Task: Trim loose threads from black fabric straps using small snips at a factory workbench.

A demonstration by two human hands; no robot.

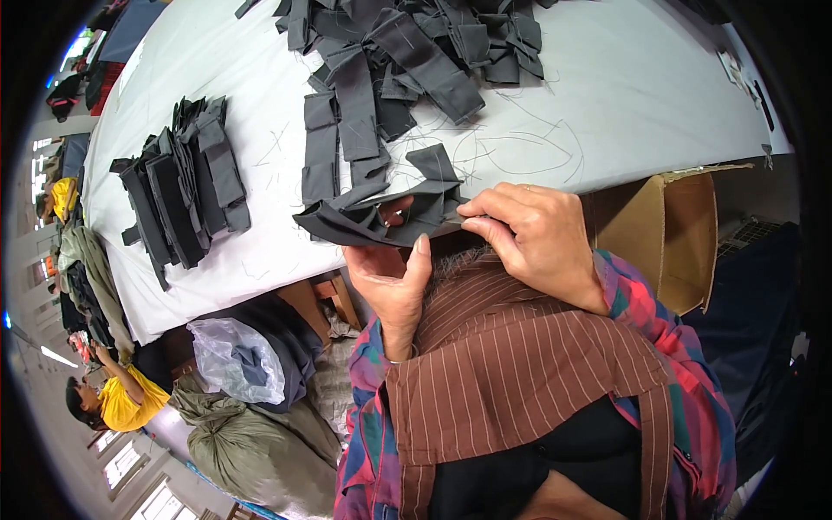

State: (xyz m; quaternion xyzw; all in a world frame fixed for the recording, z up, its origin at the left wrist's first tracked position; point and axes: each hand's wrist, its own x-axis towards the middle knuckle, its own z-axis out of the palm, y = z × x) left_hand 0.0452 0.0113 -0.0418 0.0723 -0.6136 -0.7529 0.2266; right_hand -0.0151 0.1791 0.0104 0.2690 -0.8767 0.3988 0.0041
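Observation:
At the table's near edge my left hand [387,282] is closed round a folded dark grey fabric strip [347,225], with fingertips showing through its folds. My right hand [542,238] pinches with thumb and forefinger at the strip's right end; whether a loose thread is in that pinch too is too small to tell. Just beyond my hands lies a loose pile of similar dark grey fabric pieces [425,56], some with stitched folds. To the left, more such pieces stand in a neater bundle [186,186].
Loose threads [520,143] lie scattered on the white-covered table [650,95]. An open cardboard box [685,234] stands below its edge on the right. At lower left are a clear plastic bag [234,360] and a green cloth sack [251,442]. A person in yellow [134,403] works farther left.

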